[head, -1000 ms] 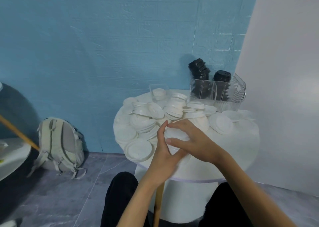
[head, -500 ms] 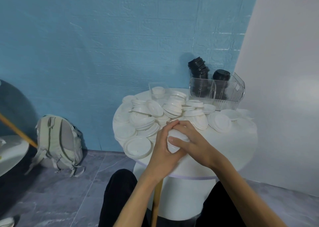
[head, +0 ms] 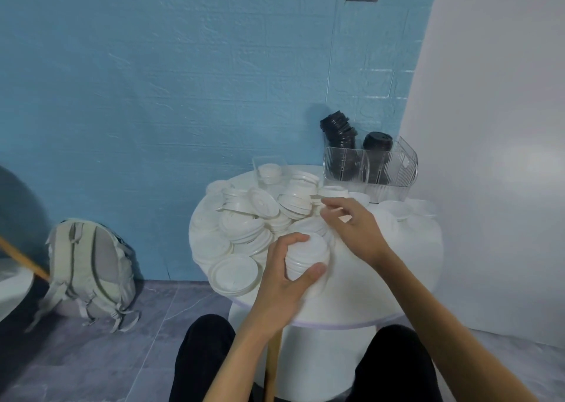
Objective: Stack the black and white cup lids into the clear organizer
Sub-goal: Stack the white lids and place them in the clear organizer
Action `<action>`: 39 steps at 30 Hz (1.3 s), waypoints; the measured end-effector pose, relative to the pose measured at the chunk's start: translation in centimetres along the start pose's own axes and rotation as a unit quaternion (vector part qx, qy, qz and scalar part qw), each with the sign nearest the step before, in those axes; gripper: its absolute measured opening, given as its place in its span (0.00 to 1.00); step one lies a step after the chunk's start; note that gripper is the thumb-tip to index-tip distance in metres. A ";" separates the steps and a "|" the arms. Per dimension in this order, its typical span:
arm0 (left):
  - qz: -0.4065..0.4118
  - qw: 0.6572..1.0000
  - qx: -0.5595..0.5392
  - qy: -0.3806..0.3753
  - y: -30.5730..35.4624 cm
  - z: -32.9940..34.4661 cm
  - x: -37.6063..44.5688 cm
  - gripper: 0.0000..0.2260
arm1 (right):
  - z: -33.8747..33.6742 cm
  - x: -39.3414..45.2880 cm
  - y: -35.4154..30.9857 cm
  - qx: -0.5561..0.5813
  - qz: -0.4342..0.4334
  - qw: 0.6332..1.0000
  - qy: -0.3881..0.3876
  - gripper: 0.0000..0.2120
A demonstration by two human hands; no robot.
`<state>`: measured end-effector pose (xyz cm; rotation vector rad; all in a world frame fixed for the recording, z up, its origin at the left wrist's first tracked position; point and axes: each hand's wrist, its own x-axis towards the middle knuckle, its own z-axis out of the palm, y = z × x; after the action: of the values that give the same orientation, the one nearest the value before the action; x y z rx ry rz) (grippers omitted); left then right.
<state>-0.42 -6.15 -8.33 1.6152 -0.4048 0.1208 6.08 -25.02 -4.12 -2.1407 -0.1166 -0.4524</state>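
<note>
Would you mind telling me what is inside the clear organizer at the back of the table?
The clear organizer holds two stacks of black lids, both rising above its rim. Its ribbed walls blur the lower parts, so a count is not possible.

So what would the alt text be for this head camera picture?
A person's left hand grips a stack of white cup lids over a round white table heaped with loose white lids, while the right hand reaches into the pile. Black lids stand in a clear organizer at the back.

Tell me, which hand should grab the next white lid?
The right hand, probably. It is free and already reaching over the loose lids, while the left hand is busy gripping the stack.
</note>
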 end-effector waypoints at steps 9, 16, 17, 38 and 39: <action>-0.013 1.000 -0.016 -0.008 0.0 -0.2 0.0 0.20 | 1.7 2.8 0.5 -0.175 0.009 0.977 -0.121 0.42; -0.017 1.000 -0.015 -0.007 -0.1 -0.2 0.0 0.20 | 2.3 2.8 1.0 -0.198 0.010 0.973 -0.118 0.30; -0.019 1.000 -0.016 -0.009 -0.1 -0.2 0.0 0.20 | 2.1 2.6 0.7 -0.170 0.017 0.979 -0.110 0.32; -0.011 0.999 -0.030 -0.022 0.2 0.0 -0.1 0.32 | 1.6 -5.5 -1.6 0.176 -0.046 0.978 -0.106 0.23; -0.010 0.999 -0.027 -0.024 0.1 0.0 -0.1 0.30 | 1.6 -5.4 -1.7 0.186 -0.044 0.975 -0.110 0.22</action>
<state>-0.51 -6.10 -8.21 1.5715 -0.4248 0.0562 1.07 -22.30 -5.61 -1.8124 -0.3915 -0.2206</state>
